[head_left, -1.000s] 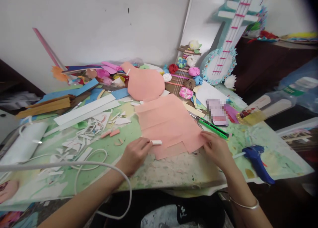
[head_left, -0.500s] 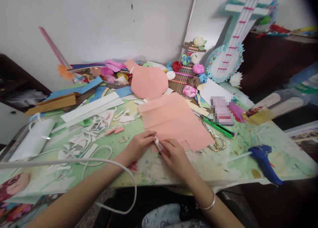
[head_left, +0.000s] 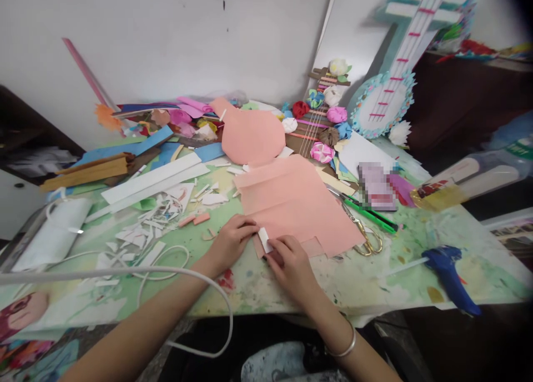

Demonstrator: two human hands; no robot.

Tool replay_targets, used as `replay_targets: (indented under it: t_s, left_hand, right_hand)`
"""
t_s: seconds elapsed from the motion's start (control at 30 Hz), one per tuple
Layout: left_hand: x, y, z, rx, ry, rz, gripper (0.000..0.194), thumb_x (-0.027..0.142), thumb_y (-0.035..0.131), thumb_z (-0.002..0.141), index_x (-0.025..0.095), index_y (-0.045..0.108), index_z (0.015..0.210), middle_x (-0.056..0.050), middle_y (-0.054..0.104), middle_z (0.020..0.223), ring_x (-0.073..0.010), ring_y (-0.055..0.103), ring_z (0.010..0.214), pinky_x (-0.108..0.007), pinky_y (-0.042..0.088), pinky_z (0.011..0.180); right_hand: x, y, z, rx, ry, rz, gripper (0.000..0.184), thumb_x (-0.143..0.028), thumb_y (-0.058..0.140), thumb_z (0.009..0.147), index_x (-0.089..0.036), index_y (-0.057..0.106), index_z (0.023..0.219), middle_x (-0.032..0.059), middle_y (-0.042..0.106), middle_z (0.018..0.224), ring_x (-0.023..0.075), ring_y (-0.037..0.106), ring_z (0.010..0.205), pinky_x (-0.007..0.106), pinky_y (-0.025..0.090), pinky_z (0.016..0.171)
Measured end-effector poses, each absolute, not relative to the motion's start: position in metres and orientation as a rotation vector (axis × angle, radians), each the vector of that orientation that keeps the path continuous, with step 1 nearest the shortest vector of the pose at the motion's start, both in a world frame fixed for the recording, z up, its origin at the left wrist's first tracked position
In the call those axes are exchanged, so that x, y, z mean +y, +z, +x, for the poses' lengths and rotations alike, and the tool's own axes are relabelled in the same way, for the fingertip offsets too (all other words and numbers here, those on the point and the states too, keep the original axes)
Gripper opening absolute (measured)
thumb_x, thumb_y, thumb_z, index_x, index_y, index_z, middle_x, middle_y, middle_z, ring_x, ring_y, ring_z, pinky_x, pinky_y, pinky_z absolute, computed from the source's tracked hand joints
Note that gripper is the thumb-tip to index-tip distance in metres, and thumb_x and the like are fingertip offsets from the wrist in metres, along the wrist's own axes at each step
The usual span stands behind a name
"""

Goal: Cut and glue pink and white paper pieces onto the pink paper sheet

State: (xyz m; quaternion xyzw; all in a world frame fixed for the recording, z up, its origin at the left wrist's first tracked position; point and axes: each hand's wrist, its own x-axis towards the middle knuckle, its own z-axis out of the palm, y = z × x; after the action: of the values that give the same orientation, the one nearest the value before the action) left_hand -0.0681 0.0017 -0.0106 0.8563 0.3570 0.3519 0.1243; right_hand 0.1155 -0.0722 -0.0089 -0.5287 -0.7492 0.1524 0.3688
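Observation:
A creased pink paper sheet (head_left: 295, 201) lies flat on the green table (head_left: 366, 282). Both hands meet at its near left corner. My left hand (head_left: 231, 242) and my right hand (head_left: 291, 265) pinch a small white strip (head_left: 264, 239) between their fingertips, right over the sheet's edge. A silver bangle sits on my right wrist. A rounded pink paper cut-out (head_left: 250, 136) lies just beyond the sheet.
Scissors (head_left: 363, 235) and a green cutter (head_left: 370, 215) lie right of the sheet, a blue glue gun (head_left: 449, 274) near the right edge. White scraps (head_left: 141, 232), a white cable (head_left: 166, 260), paper strips and paper flowers (head_left: 328, 121) crowd the left and back.
My right hand has come from the sheet's right corner over to the white strip, which both hands now pinch. The scissors it covered lie exposed. The view has shifted slightly.

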Motion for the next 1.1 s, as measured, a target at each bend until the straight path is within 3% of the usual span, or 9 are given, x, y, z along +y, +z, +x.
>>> replay_targets:
  t_s: [0.1,0.17,0.27,0.33,0.6,0.8,0.97,1.1]
  left_hand:
    - [0.004,-0.005,-0.074,0.980,0.956,2.449,0.025,0.012,0.047,0.091,0.018,0.071,0.093,-0.009,0.069,0.095,-0.0181,0.062,0.091,-0.033,0.052,0.083]
    - [0.006,0.000,-0.078,0.864,0.854,2.459,0.017,0.020,0.057,0.088,0.019,0.070,0.098,-0.008,0.069,0.096,-0.0190,0.061,0.093,-0.034,0.052,0.084]
    - [0.008,0.007,-0.083,0.785,0.712,2.501,0.044,0.033,0.075,0.073,0.020,0.064,0.113,-0.010,0.066,0.107,-0.0230,0.058,0.101,-0.038,0.050,0.089]
    - [0.008,0.010,-0.085,0.825,0.678,2.516,0.055,0.034,0.078,0.069,0.019,0.060,0.119,-0.011,0.063,0.111,-0.0239,0.057,0.105,-0.038,0.049,0.091]
    - [0.007,0.010,-0.083,0.805,0.715,2.558,0.039,0.035,0.069,0.079,0.018,0.062,0.114,-0.013,0.062,0.114,-0.0244,0.056,0.107,-0.039,0.048,0.092]
    - [0.002,0.011,-0.075,0.864,0.707,2.553,0.054,0.043,0.069,0.077,0.016,0.056,0.123,-0.015,0.060,0.120,-0.0273,0.055,0.111,-0.043,0.046,0.096]
    - [-0.001,0.014,-0.065,0.855,0.732,2.604,0.034,0.030,0.064,0.079,0.017,0.062,0.110,-0.013,0.064,0.110,-0.0253,0.058,0.102,-0.044,0.045,0.094]
    - [-0.001,0.014,-0.062,0.904,0.765,2.600,0.028,0.031,0.064,0.079,0.016,0.065,0.103,-0.013,0.063,0.104,-0.0241,0.057,0.096,-0.042,0.048,0.086]
  right_hand:
    - [-0.072,-0.008,0.116,-1.919,0.396,-1.329,0.019,-0.011,0.059,0.081,-0.012,0.063,0.100,0.0125,0.060,0.094,0.0229,0.055,0.088,0.036,0.051,0.077]
    - [-0.073,-0.006,0.116,-1.917,0.409,-1.306,0.019,-0.011,0.060,0.081,-0.013,0.064,0.099,0.0125,0.060,0.095,0.0231,0.055,0.089,0.037,0.050,0.078]
    - [-0.073,-0.005,0.115,-1.921,0.428,-1.310,0.017,-0.011,0.058,0.082,-0.016,0.064,0.097,0.0110,0.061,0.092,0.0231,0.054,0.088,0.037,0.051,0.077]
    - [-0.073,-0.005,0.115,-1.919,0.418,-1.331,0.017,-0.010,0.056,0.083,-0.016,0.064,0.097,0.0113,0.062,0.092,0.0234,0.054,0.088,0.038,0.051,0.077]
    - [-0.071,-0.006,0.113,-1.876,0.370,-1.343,0.024,-0.007,0.049,0.084,-0.015,0.066,0.099,0.0125,0.062,0.091,0.0230,0.057,0.087,0.037,0.052,0.074]
    - [-0.068,-0.013,0.114,-1.865,0.352,-1.329,0.029,-0.007,0.046,0.086,-0.017,0.067,0.103,0.0144,0.064,0.102,0.0233,0.059,0.095,0.041,0.053,0.081]
    - [-0.067,-0.018,0.116,-1.865,0.349,-1.355,0.027,-0.013,0.048,0.089,-0.020,0.068,0.106,0.0154,0.062,0.113,0.0238,0.059,0.102,0.042,0.053,0.085]
    - [-0.067,-0.016,0.113,-1.883,0.356,-1.351,0.031,-0.009,0.045,0.088,-0.016,0.066,0.110,0.0181,0.061,0.114,0.0246,0.059,0.104,0.042,0.053,0.086]
